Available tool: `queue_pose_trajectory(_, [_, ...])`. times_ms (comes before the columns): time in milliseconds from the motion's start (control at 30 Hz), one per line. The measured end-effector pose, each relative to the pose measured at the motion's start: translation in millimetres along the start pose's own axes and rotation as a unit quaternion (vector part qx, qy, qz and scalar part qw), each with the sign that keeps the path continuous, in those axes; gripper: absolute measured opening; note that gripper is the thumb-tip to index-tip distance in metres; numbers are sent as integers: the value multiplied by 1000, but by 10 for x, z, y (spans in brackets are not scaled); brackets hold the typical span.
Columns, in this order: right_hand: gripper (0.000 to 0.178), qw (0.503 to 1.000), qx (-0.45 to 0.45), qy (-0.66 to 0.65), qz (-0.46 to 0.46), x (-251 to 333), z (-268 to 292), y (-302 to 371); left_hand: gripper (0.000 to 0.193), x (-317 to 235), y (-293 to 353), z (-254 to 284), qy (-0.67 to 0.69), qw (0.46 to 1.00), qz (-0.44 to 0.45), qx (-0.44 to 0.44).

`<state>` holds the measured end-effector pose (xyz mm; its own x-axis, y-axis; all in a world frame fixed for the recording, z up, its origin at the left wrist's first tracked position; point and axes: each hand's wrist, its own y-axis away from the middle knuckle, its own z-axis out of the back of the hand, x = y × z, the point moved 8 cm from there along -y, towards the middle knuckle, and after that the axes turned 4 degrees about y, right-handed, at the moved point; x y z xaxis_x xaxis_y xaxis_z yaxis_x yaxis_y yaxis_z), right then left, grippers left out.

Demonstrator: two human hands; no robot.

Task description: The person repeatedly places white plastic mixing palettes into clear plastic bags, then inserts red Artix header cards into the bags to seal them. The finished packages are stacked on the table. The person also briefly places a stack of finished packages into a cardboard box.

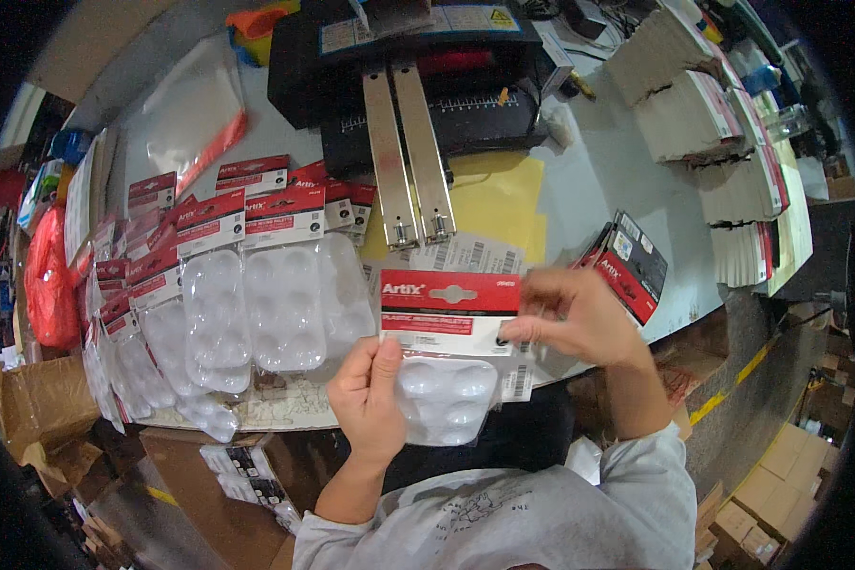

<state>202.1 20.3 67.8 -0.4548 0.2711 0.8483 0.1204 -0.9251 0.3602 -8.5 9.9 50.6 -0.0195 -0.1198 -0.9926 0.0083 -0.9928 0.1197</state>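
Near the table's front edge, a clear-wrapped white plastic paint palette [446,394] with round wells hangs below a red and white header card [427,325]. My left hand [369,394] is closed on its left side, thumb on the front near where card and palette meet. My right hand [589,318] pinches the card's right end, with the thumb in front and the fingers partly hidden behind. Just behind the card lies a sheet of barcode stickers [480,255]. To the left, several similar packed palettes [283,309] lie overlapping in a pile.
A black machine [299,71] with two metal rails [387,152] stands at the back, over a yellow sheet [503,190]. Folded header cards [627,261] lie at right, before tall card stacks [679,114]. Clear bags [195,114] lie back left. Under the table's left front stands a cardboard box [195,484].
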Motion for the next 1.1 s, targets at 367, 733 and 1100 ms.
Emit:
queue_pose_trajectory(367, [19,976,-5,-186,-113,-396,-286,133,24,200,-2,35,22,999,35,-22])
queue_pose_trajectory(733, [13,922,-11,-375,-93,-464,-516,-200,33,204,-254,-6,-170,985,18,-21])
queue_pose_trajectory(1100, [15,928,-76,-360,-52,-555,-496,-359,35,404,-422,8,-177,983,50,-18])
